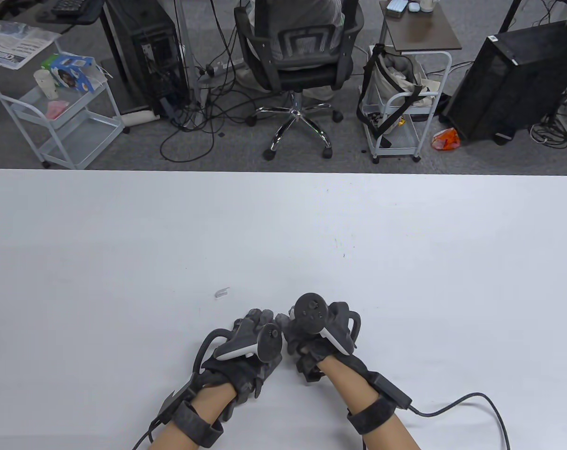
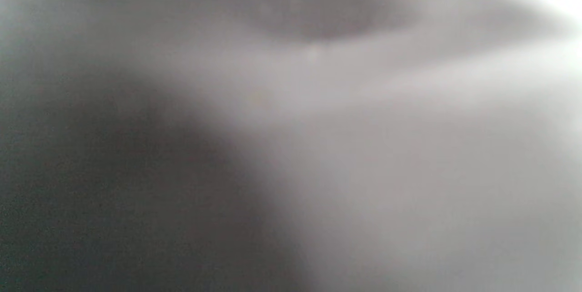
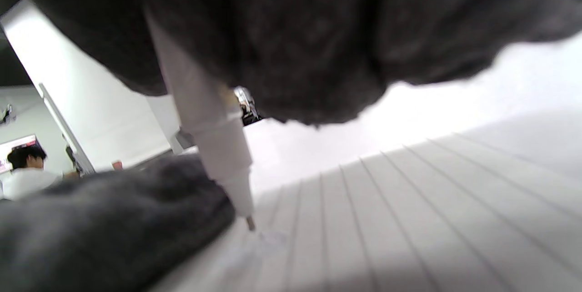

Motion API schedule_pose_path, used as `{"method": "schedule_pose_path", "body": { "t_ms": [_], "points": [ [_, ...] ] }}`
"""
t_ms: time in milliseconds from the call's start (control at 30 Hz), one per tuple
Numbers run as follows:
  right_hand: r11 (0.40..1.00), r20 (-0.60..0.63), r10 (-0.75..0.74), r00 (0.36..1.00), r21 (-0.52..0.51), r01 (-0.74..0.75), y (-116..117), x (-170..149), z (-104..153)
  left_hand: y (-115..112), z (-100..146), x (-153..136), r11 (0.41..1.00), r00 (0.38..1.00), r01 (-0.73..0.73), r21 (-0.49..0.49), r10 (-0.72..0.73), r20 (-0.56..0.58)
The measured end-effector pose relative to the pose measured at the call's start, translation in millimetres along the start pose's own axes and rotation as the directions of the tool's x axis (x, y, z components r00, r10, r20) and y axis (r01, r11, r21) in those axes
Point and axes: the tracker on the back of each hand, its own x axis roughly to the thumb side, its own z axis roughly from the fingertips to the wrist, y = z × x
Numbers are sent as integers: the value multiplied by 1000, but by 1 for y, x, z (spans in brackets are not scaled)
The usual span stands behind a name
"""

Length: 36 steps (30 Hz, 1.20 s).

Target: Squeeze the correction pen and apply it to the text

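My right hand (image 1: 306,337) grips a white correction pen (image 3: 213,137), seen in the right wrist view with its metal tip pointing down, at or just above a sheet of lined paper (image 3: 409,219). A faint whitish smear shows on the paper by the tip. The pen and paper are hidden under my hands in the table view. My left hand (image 1: 253,342) rests palm down on the table right beside the right hand; in the right wrist view it lies on the paper by the tip (image 3: 113,219). The left wrist view is a grey blur.
A small clear cap (image 1: 222,292) lies on the white table (image 1: 124,243) just beyond my left hand. A cable (image 1: 471,403) trails from my right wrist across the table's near right. Office chair, carts and computers stand beyond the far edge.
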Motion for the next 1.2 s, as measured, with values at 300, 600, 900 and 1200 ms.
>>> {"method": "schedule_pose_path", "body": {
  "t_ms": [300,600,900,1200],
  "points": [
    [997,-14,-57,998,-51,56,-20,-11,4,0,0,0,1000,1000,-1,-1,1,0],
    [936,4,-274,962,-228,268,-80,-38,20,0,0,0,1000,1000,5,-3,-5,-4],
    [883,-15,-395,919,-281,375,-97,-57,24,4,2,1,997,998,61,49,-59,-33],
    [868,-21,-431,902,-282,408,-100,-62,24,24,24,-19,948,997,60,313,-43,-59]
  ]
}}
